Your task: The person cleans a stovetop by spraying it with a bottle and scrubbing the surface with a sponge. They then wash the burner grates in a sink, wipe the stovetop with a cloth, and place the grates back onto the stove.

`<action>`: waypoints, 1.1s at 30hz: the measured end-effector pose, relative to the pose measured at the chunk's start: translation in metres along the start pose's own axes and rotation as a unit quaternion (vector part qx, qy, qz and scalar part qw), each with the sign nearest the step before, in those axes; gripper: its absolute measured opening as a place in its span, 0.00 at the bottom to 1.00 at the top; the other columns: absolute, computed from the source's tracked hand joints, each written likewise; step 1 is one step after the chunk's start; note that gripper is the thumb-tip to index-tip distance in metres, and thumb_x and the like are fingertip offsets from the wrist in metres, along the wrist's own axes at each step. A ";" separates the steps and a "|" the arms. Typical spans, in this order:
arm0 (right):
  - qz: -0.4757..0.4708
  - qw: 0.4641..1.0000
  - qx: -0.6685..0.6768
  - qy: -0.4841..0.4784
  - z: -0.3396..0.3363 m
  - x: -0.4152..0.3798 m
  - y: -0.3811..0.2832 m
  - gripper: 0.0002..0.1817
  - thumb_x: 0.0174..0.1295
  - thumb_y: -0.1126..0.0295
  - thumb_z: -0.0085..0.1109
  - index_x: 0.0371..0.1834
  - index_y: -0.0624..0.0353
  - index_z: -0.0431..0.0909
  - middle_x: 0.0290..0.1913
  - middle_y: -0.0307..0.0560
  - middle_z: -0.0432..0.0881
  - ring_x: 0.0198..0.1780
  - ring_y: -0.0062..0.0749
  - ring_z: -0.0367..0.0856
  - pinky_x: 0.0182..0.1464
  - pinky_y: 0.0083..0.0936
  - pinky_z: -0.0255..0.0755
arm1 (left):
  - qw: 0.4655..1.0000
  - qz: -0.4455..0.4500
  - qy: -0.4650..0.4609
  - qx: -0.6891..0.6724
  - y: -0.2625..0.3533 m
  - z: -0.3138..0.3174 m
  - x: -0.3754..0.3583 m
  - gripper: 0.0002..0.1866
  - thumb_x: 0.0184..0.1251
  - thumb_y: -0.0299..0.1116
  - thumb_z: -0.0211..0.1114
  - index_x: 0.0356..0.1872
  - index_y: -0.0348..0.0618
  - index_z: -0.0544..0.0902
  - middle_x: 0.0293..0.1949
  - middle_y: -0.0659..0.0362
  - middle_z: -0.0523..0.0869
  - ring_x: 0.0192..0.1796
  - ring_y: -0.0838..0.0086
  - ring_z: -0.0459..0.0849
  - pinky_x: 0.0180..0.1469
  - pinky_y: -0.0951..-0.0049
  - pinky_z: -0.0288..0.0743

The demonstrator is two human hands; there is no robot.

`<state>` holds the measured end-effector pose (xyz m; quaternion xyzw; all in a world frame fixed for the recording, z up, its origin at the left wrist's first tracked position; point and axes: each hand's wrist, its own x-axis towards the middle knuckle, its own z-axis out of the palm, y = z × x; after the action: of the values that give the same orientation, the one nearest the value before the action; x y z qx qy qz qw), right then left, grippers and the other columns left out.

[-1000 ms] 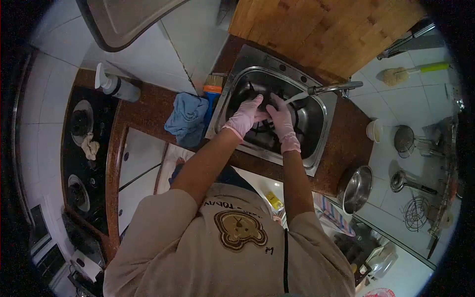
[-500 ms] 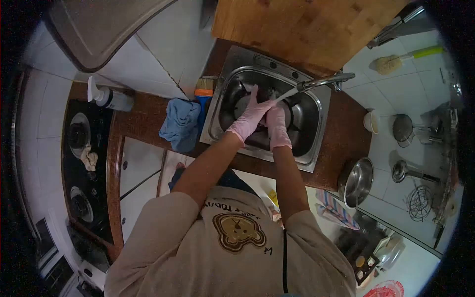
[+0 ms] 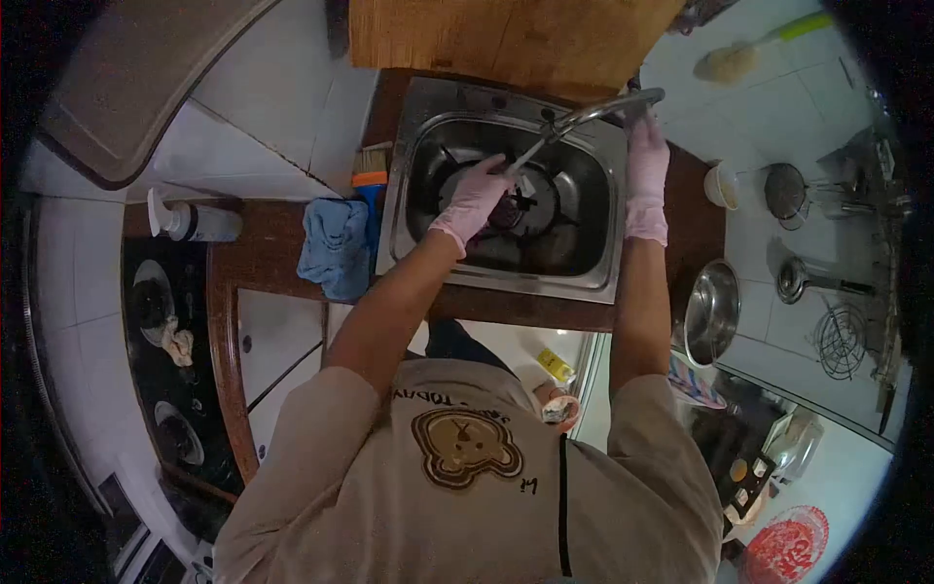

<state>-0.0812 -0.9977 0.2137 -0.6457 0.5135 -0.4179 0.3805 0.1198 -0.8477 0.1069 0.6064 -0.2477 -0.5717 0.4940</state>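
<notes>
Both my hands wear pink rubber gloves. My left hand (image 3: 475, 201) is over the sink (image 3: 593, 224), fingers partly spread at the stream from the faucet (image 3: 593, 112). Just under it lies a small dark purplish thing (image 3: 505, 212) whose kind I cannot make out. A round grey plate-like thing with dark prongs (image 3: 541, 222) sits in the basin. My right hand (image 3: 647, 170) is raised at the faucet's base, to the right of the sink, with its fingers closed about the handle, which they cover.
Left of the sink lie a folded blue cloth (image 3: 334, 243) and a brush with a blue handle (image 3: 371, 190). A steel bowl (image 3: 712, 311) stands at the counter's right edge, near a small white cup (image 3: 721, 185). A wooden board (image 3: 506, 39) rises behind the sink.
My right hand has left the basin and moved right and up to the faucet's base. My left hand stays over the sink beside the stream. The whole view has shifted slightly.
</notes>
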 end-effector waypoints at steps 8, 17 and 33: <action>0.011 0.983 0.181 0.012 0.030 -0.068 0.000 0.24 0.79 0.74 0.50 0.75 0.69 0.68 0.73 0.53 0.75 0.73 0.36 0.73 0.74 0.27 0.66 | 0.933 0.224 0.206 0.190 0.081 -0.018 -0.034 0.27 0.69 0.47 0.70 0.62 0.40 0.81 0.51 0.44 0.88 0.53 0.55 0.87 0.56 0.63 0.78; 0.018 0.958 -0.175 -0.225 0.061 -0.181 0.061 0.19 0.71 0.68 0.57 0.63 0.59 0.81 0.62 0.55 0.84 0.63 0.52 0.82 0.66 0.38 0.74 | 0.685 0.181 0.070 0.702 -0.072 -0.056 -0.025 0.08 0.64 0.36 0.64 0.41 0.48 0.88 0.35 0.52 0.89 0.42 0.56 0.89 0.41 0.54 0.82; -0.097 0.906 -0.239 -0.337 0.104 -0.238 0.041 0.18 0.72 0.68 0.56 0.60 0.64 0.82 0.58 0.62 0.84 0.60 0.57 0.82 0.61 0.44 0.76 | 0.754 0.128 0.060 0.641 -0.052 -0.081 -0.072 0.24 0.68 0.41 0.66 0.65 0.57 0.81 0.33 0.53 0.85 0.42 0.56 0.85 0.42 0.52 0.74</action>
<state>-0.0283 -0.7653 0.1029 -0.8660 0.3742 -0.0750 0.3230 0.1656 -0.7398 0.0813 0.7767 -0.6014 -0.1727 0.0723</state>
